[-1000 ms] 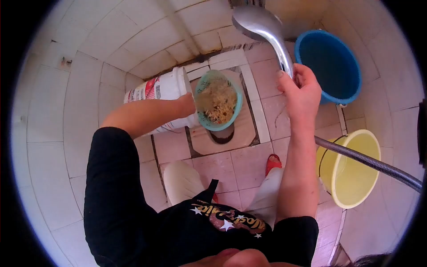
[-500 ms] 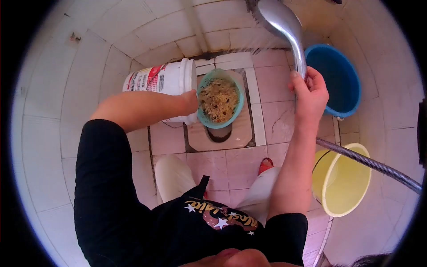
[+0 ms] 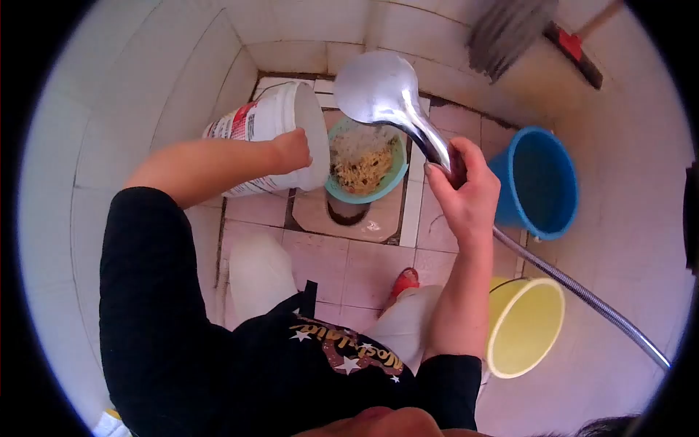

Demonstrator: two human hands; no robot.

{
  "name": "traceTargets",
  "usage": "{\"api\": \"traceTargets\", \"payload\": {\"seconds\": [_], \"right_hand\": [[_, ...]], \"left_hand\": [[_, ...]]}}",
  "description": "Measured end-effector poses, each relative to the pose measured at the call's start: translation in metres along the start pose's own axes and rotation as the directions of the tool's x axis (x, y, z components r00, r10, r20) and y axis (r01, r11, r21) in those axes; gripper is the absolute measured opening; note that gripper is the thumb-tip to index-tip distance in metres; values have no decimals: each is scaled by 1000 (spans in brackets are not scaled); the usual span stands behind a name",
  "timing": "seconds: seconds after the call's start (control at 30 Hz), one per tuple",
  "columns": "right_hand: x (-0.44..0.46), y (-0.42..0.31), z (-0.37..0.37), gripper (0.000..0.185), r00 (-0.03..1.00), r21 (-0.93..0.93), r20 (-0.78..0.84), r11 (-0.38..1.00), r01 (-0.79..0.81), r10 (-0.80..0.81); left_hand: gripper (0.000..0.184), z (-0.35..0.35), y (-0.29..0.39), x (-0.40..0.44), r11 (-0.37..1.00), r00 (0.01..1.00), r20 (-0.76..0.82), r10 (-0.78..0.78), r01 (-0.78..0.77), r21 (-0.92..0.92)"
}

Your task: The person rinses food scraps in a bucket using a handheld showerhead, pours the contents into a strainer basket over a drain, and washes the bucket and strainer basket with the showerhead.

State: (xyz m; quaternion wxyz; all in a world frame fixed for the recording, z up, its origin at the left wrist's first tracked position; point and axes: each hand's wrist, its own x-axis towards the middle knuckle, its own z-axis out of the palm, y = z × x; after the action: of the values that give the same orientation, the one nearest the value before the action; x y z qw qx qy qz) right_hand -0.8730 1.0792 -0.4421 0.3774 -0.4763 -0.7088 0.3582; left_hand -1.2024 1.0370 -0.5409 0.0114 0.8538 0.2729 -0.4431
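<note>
My right hand (image 3: 466, 186) is wrapped round the handle of a chrome shower head (image 3: 378, 91), held up in front of me, with its metal hose (image 3: 582, 295) trailing to the lower right. Below the head is a green basket (image 3: 389, 188) with yellowish, grainy stuff and dark bits in it, over the squat toilet (image 3: 378, 222). My left hand (image 3: 293, 151) is closed at the mouth of a white bucket (image 3: 317, 124) with red print, which lies tilted toward the basket. What its fingers hold is hidden.
A blue bucket (image 3: 515, 171) stands at the right, with a yellow bucket (image 3: 499, 335) nearer to me. A grey mop head (image 3: 506, 36) and a red and black brush (image 3: 575, 57) are by the back wall. Tiled walls stand close around.
My right hand has brought the shower head left and down, over the basket. The white bucket's mouth is tilted more upward. The view has shifted, bringing the mop and brush into sight.
</note>
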Motion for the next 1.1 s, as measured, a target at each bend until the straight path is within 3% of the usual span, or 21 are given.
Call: {"api": "traceTargets", "payload": {"seconds": [0.07,0.17,0.23,0.27,0.33,0.43,0.53,0.63,0.77,0.8,0.93,1.1], "right_hand": [[27,3,4,38,994,-157,107,987,17,0],[67,8,7,37,977,-174,197,984,-41,75],[97,17,10,36,966,-164,253,986,-16,58],[109,22,13,36,962,-173,268,985,3,44],[128,26,21,36,958,-188,287,982,32,24],[144,21,36,35,930,-265,364,962,58,44],[147,21,50,33,944,-221,325,967,130,-53],[130,10,38,35,974,-96,219,995,-35,56],[113,-7,22,34,980,128,168,984,-126,104],[86,-28,22,33,985,150,154,984,-99,76],[32,-56,35,30,983,112,106,980,-163,151],[-1,-57,43,28,970,63,124,974,-218,210]], "left_hand": [[11,10,-12,-1,998,999,-30,-38,36,-42],[15,25,-31,7,987,992,-58,-108,101,-122],[13,29,-41,12,953,975,-107,-195,162,-256],[13,32,-45,15,949,975,-106,-197,163,-271],[6,42,-48,12,916,919,-256,-300,203,-346],[6,52,-49,10,896,886,-289,-362,244,-372],[7,52,-52,-1,874,858,-316,-405,261,-410],[7,47,-47,-29,843,785,-421,-454,225,-488],[8,51,-58,-53,853,790,-408,-457,260,-453],[8,58,-44,-68,846,754,-439,-488,287,-449],[19,86,-33,-80,793,721,-434,-540,264,-548],[15,93,-30,-93,780,708,-440,-552,251,-574]]}}
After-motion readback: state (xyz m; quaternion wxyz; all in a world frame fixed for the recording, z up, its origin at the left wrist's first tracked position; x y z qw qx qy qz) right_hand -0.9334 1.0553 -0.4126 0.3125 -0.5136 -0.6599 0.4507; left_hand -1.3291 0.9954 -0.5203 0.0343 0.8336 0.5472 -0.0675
